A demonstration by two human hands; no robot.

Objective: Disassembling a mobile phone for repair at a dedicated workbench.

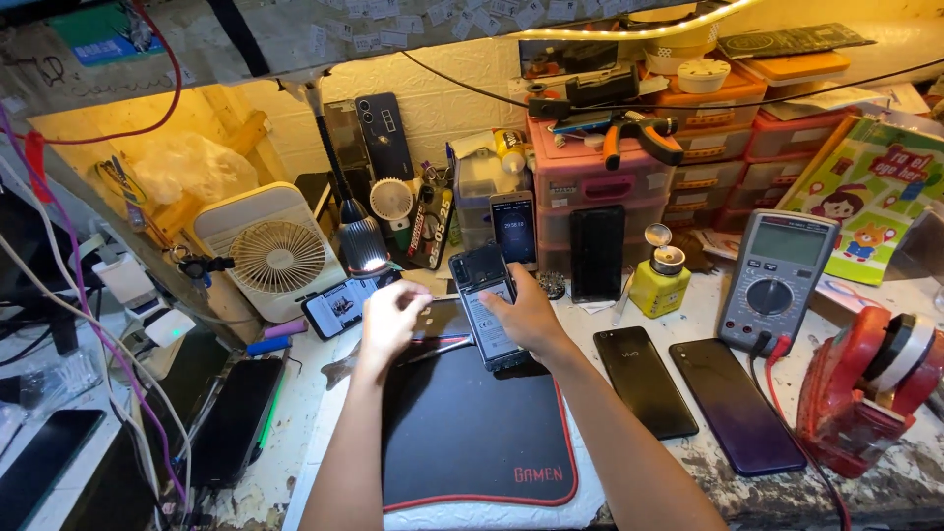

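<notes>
My right hand (529,317) grips an opened phone (484,300) with its back cover off, battery showing, held tilted above the far edge of a black mat with red trim (462,433). My left hand (390,320) hovers just left of it, fingers curled near a thin tool (433,349) lying on the mat; whether it holds anything is unclear. A small lamp (362,241) on a flexible neck shines down behind the hands.
Two dark phones (644,379) (737,403) lie right of the mat. A grey multimeter (777,280), yellow bottle (659,280), red tape dispenser (865,388), white desk fan (275,256) and pink drawers (600,182) crowd the bench. Another phone (231,418) lies left.
</notes>
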